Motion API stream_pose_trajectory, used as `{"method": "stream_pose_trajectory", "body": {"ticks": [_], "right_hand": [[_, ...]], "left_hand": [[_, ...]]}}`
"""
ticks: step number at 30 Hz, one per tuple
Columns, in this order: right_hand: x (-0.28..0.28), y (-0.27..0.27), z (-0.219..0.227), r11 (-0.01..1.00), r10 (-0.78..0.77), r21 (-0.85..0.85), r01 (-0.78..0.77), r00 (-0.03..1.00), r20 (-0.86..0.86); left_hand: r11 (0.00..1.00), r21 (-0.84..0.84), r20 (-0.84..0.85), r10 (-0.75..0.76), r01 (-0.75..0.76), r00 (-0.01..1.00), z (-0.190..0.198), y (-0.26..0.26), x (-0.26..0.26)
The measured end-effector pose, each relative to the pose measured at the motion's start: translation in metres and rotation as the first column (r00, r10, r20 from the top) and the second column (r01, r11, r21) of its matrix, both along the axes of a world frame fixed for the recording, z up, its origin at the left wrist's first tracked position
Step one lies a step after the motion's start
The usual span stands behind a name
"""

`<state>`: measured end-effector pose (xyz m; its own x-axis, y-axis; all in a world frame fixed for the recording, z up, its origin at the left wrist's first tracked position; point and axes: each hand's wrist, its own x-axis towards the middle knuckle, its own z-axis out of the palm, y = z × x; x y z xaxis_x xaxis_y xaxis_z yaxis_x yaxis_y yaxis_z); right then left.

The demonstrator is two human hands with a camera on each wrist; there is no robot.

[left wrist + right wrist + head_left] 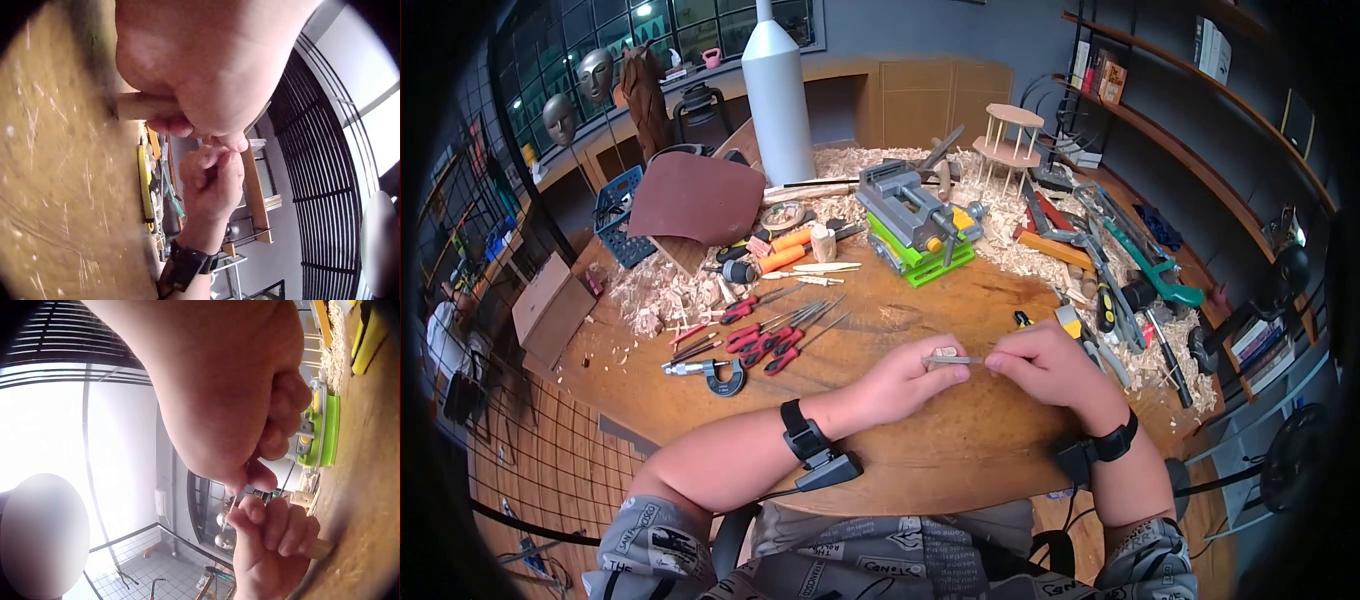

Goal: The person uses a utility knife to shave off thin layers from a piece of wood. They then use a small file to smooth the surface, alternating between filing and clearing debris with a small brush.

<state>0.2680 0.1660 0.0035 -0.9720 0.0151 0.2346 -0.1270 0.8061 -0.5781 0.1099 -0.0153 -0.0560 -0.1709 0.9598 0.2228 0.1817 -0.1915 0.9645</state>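
Observation:
My left hand grips a small pale wooden piece close above the front of the table; its squared end shows below the curled fingers in the left wrist view. A thin, flat grey file lies across the wood by the left thumb. Its other end runs to my right hand, which pinches it between thumb and forefinger, the remaining fingers curled in. The fingertips of both hands are close together in the right wrist view, where the file is a narrow sliver. Whatever handle it has is hidden in the right hand.
Several red-handled files and a micrometer lie left of my hands. Ahead stands a grey and green vise among wood shavings. Saws, clamps and a yellow-handled tool crowd the right side.

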Motion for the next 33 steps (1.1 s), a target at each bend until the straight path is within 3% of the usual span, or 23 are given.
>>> {"method": "stream_pose_trajectory", "body": {"ticks": [1,3,10,12,16,19,21,24,28,30,33], "right_hand": [[0.000,0.000,0.002,1.000,0.004,0.010,-0.004,1.000,0.003],[0.002,-0.001,0.003,0.984,-0.054,-0.171,0.057,0.998,0.022],[0.002,0.003,0.006,0.994,0.018,-0.108,-0.008,0.996,0.090],[0.004,0.006,0.010,0.987,0.038,-0.159,-0.013,0.988,0.152],[-0.001,-0.002,0.005,0.997,0.007,-0.079,0.001,0.995,0.101],[0.001,-0.002,0.009,0.998,0.042,-0.057,-0.036,0.994,0.103],[0.006,0.009,0.009,0.988,0.067,-0.142,-0.052,0.993,0.100],[0.002,0.006,0.008,0.997,0.060,-0.051,-0.055,0.993,0.102],[-0.001,0.001,0.007,0.989,0.047,-0.141,-0.031,0.993,0.108],[0.005,0.014,0.009,0.992,0.066,-0.119,-0.047,0.985,0.162],[0.005,0.014,0.008,0.980,0.050,-0.199,-0.012,0.981,0.189]], "left_hand": [[1.000,0.010,0.003,0.004,-0.004,1.000,0.000,0.001,-0.001],[0.997,-0.023,-0.073,-0.077,0.076,0.994,-0.001,0.002,-0.003],[0.994,-0.034,0.013,-0.106,0.106,0.994,0.001,-0.001,0.002],[0.992,-0.022,-0.029,-0.121,0.120,0.992,0.000,0.001,0.000],[0.996,-0.042,0.012,-0.082,0.082,0.997,-0.002,0.002,0.001],[0.995,0.025,-0.078,-0.097,0.099,0.992,0.005,0.001,0.002],[0.994,-0.058,-0.088,-0.103,0.098,0.991,0.008,0.001,0.000],[0.996,-0.030,-0.094,-0.092,0.089,0.991,0.005,0.003,0.001],[0.992,-0.056,0.007,-0.113,0.113,0.994,0.008,0.003,0.002],[0.994,-0.075,-0.108,-0.088,0.080,0.990,0.007,0.004,-0.003],[0.994,-0.090,-0.097,-0.071,0.063,0.993,0.004,0.004,-0.001]]}}
